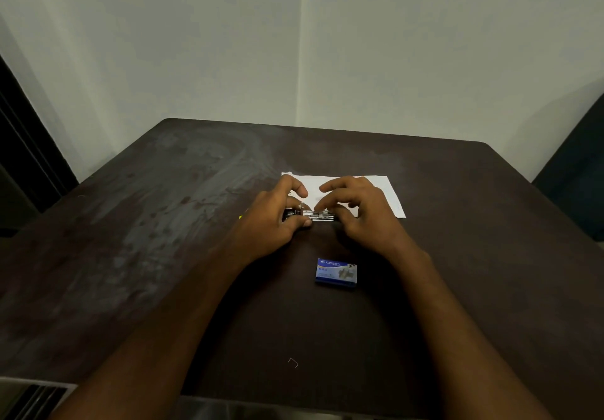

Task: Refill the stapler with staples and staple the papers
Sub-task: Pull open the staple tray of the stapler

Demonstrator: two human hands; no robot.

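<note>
Stapler (310, 215), long axis left-right, gripped at left end by left hand (277, 220), right hand (356, 210) fingers pinching right end; staple box (336, 272) near side, papers (376, 190) beyond.

There is just one camera, worn on the person's head. It looks forward and down at the dark table (457, 256) from close by, so both arms reach out from the bottom edge toward a wall corner (299, 59).
</note>
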